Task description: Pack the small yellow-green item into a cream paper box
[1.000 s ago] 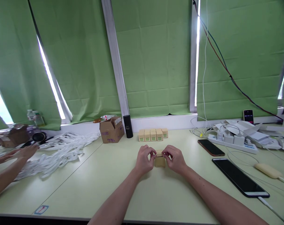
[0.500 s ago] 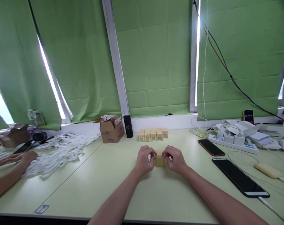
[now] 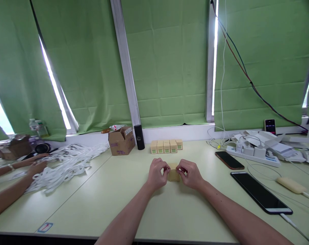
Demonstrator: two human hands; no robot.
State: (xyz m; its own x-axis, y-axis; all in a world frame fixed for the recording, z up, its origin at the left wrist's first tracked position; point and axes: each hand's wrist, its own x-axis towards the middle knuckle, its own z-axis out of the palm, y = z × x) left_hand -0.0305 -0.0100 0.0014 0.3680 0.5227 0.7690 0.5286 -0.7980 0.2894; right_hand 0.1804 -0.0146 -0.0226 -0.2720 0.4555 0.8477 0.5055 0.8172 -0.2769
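Note:
Between my two hands a small tan cardboard box (image 3: 174,175) stands on the pale table. My left hand (image 3: 157,173) pinches its upper left edge with thumb and forefinger. At the upper right edge, my right hand (image 3: 189,173) has the same kind of pinch. The fingertips partly cover the box's top and sides. Beyond my hands, a row of several similar small boxes (image 3: 166,146) with greenish square labels stands near the wall.
A brown carton (image 3: 122,141) and a black cylinder (image 3: 139,137) stand at the back. Left lie white straps (image 3: 65,166), with another person's hands (image 3: 38,167) on them. Right are a large phone (image 3: 261,193), a smaller phone (image 3: 229,160), a power strip (image 3: 254,156) and cables.
My hands and the box stay almost in place. At the left, the other person's hands have shifted right over the white straps.

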